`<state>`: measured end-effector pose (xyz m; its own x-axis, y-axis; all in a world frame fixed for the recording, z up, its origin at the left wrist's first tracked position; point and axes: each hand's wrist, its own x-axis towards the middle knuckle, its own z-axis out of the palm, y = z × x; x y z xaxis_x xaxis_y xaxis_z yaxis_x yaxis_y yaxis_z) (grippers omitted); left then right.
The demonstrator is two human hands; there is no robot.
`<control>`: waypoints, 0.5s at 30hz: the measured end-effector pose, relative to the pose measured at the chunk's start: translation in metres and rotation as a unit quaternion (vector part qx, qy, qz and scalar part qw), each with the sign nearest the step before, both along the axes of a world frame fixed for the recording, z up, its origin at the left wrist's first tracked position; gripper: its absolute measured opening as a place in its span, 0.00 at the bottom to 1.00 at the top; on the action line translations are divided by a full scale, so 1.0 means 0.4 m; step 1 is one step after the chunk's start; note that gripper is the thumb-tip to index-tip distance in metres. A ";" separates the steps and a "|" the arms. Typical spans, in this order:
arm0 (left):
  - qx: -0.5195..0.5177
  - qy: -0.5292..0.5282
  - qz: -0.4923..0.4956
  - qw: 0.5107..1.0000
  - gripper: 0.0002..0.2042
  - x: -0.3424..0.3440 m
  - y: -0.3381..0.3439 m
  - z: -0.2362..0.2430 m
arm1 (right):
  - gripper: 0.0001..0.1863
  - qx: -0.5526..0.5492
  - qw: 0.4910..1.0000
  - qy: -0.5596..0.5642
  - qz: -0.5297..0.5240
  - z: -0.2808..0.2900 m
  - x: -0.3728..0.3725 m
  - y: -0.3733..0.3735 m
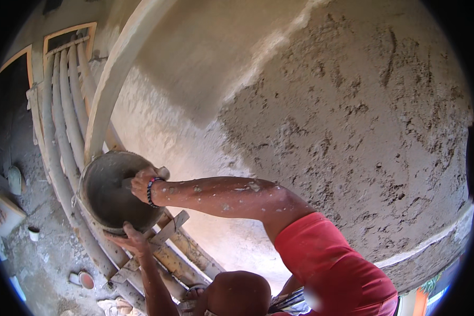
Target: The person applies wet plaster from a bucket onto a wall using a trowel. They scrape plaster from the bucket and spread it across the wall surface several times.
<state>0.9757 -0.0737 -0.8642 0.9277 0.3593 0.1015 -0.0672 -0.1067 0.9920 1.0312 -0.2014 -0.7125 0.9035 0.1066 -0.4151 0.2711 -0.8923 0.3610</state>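
A round, mortar-crusted bucket [91, 203] sits on the wooden poles, its inside dark grey and wet-looking. My left hand [130, 240] grips its near rim, thumb over the edge and fingers underneath. Reaching into it from the right, my right hand [142, 184] is closed around the handle of a trowel [164, 173]. The rounded handle end sticks out beside the wrist, and a bit of grey blade shows past the fingers; most of the blade is hidden. Grey splashes mark my right forearm, which has a beaded bracelet at the wrist.
Long wooden poles [63, 118] and short planks [181, 260] form a raised platform. Beside it rises a wall with rough mortar [342, 137] and a smoother patch [205, 58]. A curved pale edge [110, 79] stands behind the bucket. Below left, a small cup [33, 233] lies on the littered floor.
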 end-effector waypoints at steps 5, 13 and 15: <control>-0.011 0.003 -0.012 1.000 0.39 -0.001 -0.006 0.006 | 0.13 0.035 0.993 0.113 -0.028 0.072 -0.029 0.042; -0.024 0.007 -0.020 0.999 0.40 -0.006 -0.009 0.046 | 0.19 0.172 0.977 0.112 -0.063 0.102 0.052 0.011; 0.011 0.020 0.001 1.000 0.40 -0.005 0.008 0.018 | 0.17 0.206 0.975 0.022 -0.086 0.151 0.058 -0.003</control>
<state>0.9739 -0.0704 -0.8569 0.9305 0.3590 0.0725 -0.0274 -0.1291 0.9912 1.0542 -0.2027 -0.6522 0.9053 0.1201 -0.4074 0.1112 -0.9928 -0.0455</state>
